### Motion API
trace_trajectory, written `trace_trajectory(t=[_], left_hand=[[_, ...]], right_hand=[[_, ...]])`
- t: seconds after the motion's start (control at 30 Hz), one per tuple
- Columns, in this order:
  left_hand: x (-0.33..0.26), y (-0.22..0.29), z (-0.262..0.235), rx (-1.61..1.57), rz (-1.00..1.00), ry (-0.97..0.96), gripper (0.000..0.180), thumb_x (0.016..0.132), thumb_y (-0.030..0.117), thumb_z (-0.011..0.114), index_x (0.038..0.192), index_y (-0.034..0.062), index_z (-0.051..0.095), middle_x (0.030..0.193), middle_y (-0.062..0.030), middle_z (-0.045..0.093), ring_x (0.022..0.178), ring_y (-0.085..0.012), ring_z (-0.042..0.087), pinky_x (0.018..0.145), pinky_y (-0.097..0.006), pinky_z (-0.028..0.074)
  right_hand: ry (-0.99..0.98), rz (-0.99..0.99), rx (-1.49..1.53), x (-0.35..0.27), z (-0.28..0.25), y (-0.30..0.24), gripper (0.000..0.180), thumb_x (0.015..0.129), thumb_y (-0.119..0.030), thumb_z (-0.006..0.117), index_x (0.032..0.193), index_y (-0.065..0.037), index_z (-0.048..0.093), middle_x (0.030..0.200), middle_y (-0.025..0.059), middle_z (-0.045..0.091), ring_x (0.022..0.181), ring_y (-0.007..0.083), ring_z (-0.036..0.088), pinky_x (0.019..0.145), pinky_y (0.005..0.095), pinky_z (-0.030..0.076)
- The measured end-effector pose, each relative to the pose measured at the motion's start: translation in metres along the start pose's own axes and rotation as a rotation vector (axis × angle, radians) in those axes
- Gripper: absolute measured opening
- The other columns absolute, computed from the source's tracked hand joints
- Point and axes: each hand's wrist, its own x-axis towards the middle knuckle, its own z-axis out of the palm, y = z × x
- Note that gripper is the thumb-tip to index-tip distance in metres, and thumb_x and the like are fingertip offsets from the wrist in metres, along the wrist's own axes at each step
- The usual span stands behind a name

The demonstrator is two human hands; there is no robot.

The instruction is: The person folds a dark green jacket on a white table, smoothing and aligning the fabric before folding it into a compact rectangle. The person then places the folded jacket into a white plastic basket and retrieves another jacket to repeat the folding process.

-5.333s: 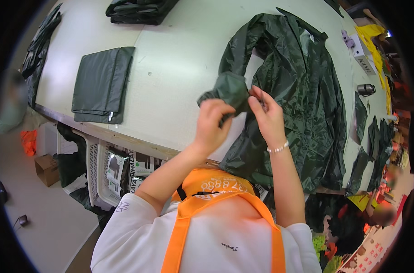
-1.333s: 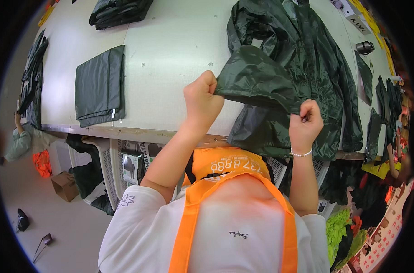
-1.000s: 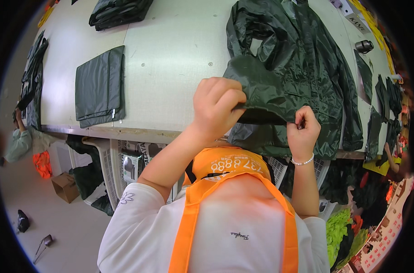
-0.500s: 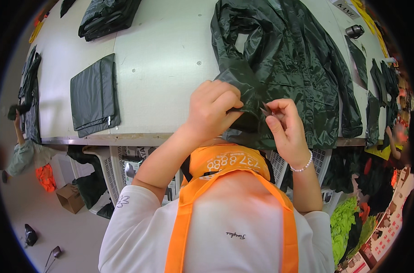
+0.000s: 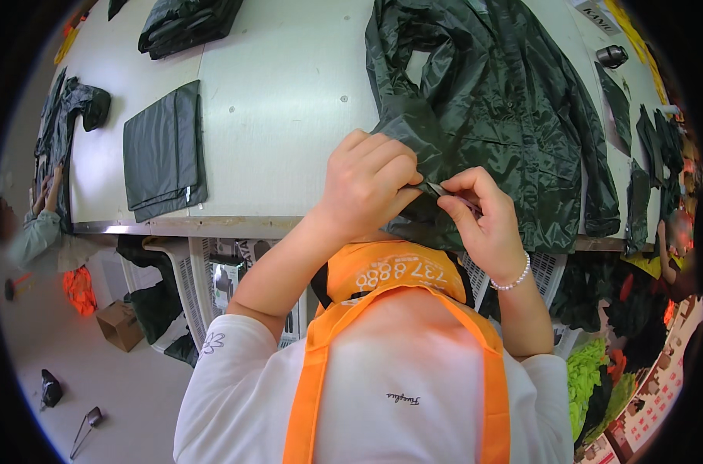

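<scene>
A dark green glossy rain jacket [image 5: 514, 116] lies spread over the front of the table. My left hand [image 5: 371, 182] is closed, pinching a bit of its fabric at the sleeve near the table's front edge. In the fingers of my right hand [image 5: 486, 220] are small pointed metal thread snips [image 5: 435, 188], partly hidden by the hand. Their tips point left and meet the fabric close beside my left fingertips. Whether the blades are parted or together I cannot make out.
A folded dark green garment [image 5: 164, 151] lies left on the pale table [image 5: 282, 131], with a folded stack [image 5: 189, 27] behind it. A dark flask [image 5: 612, 56] and fabric pieces [image 5: 616, 108] are at right. A co-worker's hands [image 5: 50, 193] are at far left. White crates [image 5: 185, 282] stand below the edge.
My right hand has brought the snips left, up to the fabric by my left fingers. At far left, the co-worker's hands have moved and part of a dark garment now lies further onto the table.
</scene>
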Motion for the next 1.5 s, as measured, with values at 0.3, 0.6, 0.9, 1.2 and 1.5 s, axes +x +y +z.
trace_trajectory(t=[0.3,0.6,0.9,1.2,1.5], left_hand=[[-0.084,-0.062,-0.063,0.24,-0.808,0.576,0.027,0.064,-0.012,0.058,0.085,0.0043,0.063,0.089,-0.0049,0.063,0.085,-0.0139,0.059,0.077,-0.028,0.046],[-0.189,0.018,0.031,-0.524,-1.47,0.974,0.016,0.086,0.023,0.058,0.082,0.0074,0.057,0.068,0.0007,0.054,0.058,-0.0085,0.051,0.05,-0.021,0.039],[-0.041,0.16,0.3,-0.993,-2.101,0.14,0.056,0.09,0.04,0.055,0.124,-0.0032,0.045,0.117,-0.0162,0.058,0.106,-0.0254,0.057,0.09,-0.035,0.045],[-0.041,0.15,0.345,-1.297,-1.836,0.971,0.035,0.088,0.019,0.059,0.115,0.0002,0.048,0.117,-0.0122,0.057,0.107,-0.0263,0.055,0.097,-0.037,0.042],[-0.018,0.113,0.327,-1.365,-1.824,1.038,0.032,0.074,-0.015,0.041,0.106,-0.0113,0.04,0.105,-0.0205,0.047,0.095,-0.0316,0.051,0.09,-0.042,0.044]], right_hand=[[0.193,0.04,-0.068,0.003,-0.063,0.056,0.023,0.081,-0.008,0.068,0.099,-0.002,0.055,0.08,0.0033,0.057,0.071,0.0088,0.053,0.065,0.022,0.045],[0.92,0.098,-0.6,-0.015,-0.466,0.272,0.026,0.084,-0.022,0.066,0.097,-0.001,0.06,0.082,0.009,0.065,0.073,0.0149,0.06,0.068,0.0269,0.047],[0.746,0.735,-0.955,-0.072,-0.716,0.592,0.039,0.074,-0.042,0.068,0.093,-0.009,0.069,0.092,0.0123,0.068,0.088,0.0282,0.065,0.081,0.0385,0.049],[0.578,0.153,-0.322,-0.027,-0.604,0.4,0.037,0.091,-0.027,0.055,0.119,-0.002,0.056,0.109,0.0125,0.063,0.096,0.0177,0.06,0.085,0.0275,0.046],[-0.031,-0.178,-0.068,-0.079,-0.206,0.274,0.019,0.081,-0.009,0.063,0.096,0.001,0.059,0.096,0.0166,0.06,0.086,0.0339,0.06,0.074,0.0372,0.049]])
